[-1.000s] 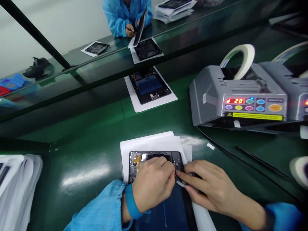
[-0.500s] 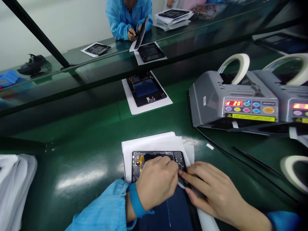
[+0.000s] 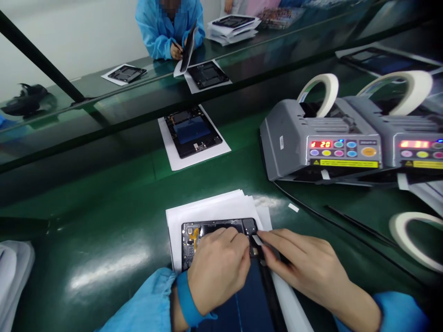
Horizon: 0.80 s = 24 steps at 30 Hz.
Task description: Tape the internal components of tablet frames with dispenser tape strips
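Observation:
An opened tablet [image 3: 230, 299] lies before me on white paper sheets [image 3: 204, 207], its circuit board and dark blue battery showing. My left hand [image 3: 221, 267], with a blue band at the wrist, is closed over the tablet's upper part. Its fingertips are turned away, so whatever they pinch is hidden. From the right, my right hand [image 3: 308, 267] pinches a small white tape strip [image 3: 257, 240] between thumb and fingers, close to the tablet's upper right corner. The strip's near end is by my left fingers; I cannot tell whether they touch it.
Two grey tape dispensers [image 3: 321, 138] with lit displays stand at right. A tape roll [image 3: 415, 240], black cable [image 3: 311, 205] and loose tape piece [image 3: 293, 208] lie nearby. Another opened tablet [image 3: 192, 131] rests ahead. Beyond the rail, a co-worker [image 3: 169, 32] holds a panel.
The white tape strip has moved up toward the tablet's upper right corner, with my right fingers following. My left hand stays closed over the tablet. The whole view has shifted slightly.

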### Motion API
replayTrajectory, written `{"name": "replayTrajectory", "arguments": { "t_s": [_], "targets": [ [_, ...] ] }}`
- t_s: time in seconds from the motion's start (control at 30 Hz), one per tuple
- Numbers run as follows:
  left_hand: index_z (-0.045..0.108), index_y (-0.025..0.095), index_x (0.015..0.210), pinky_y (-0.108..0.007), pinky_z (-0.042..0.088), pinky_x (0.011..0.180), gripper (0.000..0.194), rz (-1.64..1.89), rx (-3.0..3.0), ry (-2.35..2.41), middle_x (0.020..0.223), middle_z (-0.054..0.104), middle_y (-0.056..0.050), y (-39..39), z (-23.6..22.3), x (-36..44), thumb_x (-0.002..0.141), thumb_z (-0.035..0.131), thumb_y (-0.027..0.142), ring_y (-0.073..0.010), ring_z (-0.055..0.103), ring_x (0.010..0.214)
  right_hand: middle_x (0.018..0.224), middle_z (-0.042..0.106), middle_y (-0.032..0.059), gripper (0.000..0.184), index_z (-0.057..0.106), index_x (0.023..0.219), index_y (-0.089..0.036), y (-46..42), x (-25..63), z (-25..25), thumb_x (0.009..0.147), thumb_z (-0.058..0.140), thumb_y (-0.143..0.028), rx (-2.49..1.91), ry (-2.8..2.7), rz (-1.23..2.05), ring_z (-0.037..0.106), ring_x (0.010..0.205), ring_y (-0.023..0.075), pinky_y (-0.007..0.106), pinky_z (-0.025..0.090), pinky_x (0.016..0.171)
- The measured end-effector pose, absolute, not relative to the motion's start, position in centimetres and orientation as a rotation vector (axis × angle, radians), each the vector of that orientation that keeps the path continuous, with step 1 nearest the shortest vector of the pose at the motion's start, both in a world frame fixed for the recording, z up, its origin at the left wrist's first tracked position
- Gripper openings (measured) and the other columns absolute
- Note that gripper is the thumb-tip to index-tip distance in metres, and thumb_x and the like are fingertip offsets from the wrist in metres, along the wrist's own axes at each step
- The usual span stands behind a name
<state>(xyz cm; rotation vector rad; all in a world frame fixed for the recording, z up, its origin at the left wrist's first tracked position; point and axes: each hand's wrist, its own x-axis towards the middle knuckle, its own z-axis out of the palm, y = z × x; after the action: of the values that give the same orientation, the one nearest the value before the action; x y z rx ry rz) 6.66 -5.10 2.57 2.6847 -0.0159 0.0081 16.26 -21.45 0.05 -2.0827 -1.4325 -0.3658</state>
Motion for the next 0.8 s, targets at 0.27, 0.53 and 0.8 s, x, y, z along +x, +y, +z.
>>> {"name": "replayTrajectory", "arguments": {
  "t_s": [0.27, 0.53, 0.8],
  "targets": [
    [0.051, 0.021, 0.077, -0.032, 0.043, 0.058, 0.013, 0.037, 2.698, -0.014, 0.074, 0.057, 0.000, -5.20, 2.47, 6.76, 0.088, 0.046, 0.016, -0.0180, 0.054, 0.067, 0.082, 0.068, 0.0009, 0.013, 0.064, 0.093, -0.016, -21.04, 16.11, 0.24, 0.087, 0.054, -0.011, -2.112, -1.434, -0.400, 0.062, 0.064, 0.0083, 0.022, 0.049, 0.057],
    [0.051, 0.021, 0.077, -0.032, 0.043, 0.058, 0.013, 0.018, 2.697, -0.018, 0.074, 0.056, 0.000, -5.21, 2.42, 6.65, 0.087, 0.046, 0.016, -0.0179, 0.054, 0.067, 0.081, 0.067, 0.0013, 0.012, 0.064, 0.091, -0.015, -20.95, 16.17, 0.22, 0.087, 0.053, -0.010, -2.102, -1.441, -0.418, 0.062, 0.064, 0.0085, 0.023, 0.049, 0.057],
    [0.050, 0.021, 0.076, -0.032, 0.042, 0.058, 0.013, 0.005, 2.702, 0.001, 0.074, 0.056, 0.000, -5.23, 2.42, 6.70, 0.087, 0.047, 0.015, -0.0180, 0.054, 0.068, 0.081, 0.067, 0.0016, 0.015, 0.064, 0.091, -0.016, -20.75, 16.15, 0.34, 0.088, 0.050, -0.012, -2.119, -1.440, -0.385, 0.062, 0.062, 0.0091, 0.023, 0.048, 0.054]
  ]
}}
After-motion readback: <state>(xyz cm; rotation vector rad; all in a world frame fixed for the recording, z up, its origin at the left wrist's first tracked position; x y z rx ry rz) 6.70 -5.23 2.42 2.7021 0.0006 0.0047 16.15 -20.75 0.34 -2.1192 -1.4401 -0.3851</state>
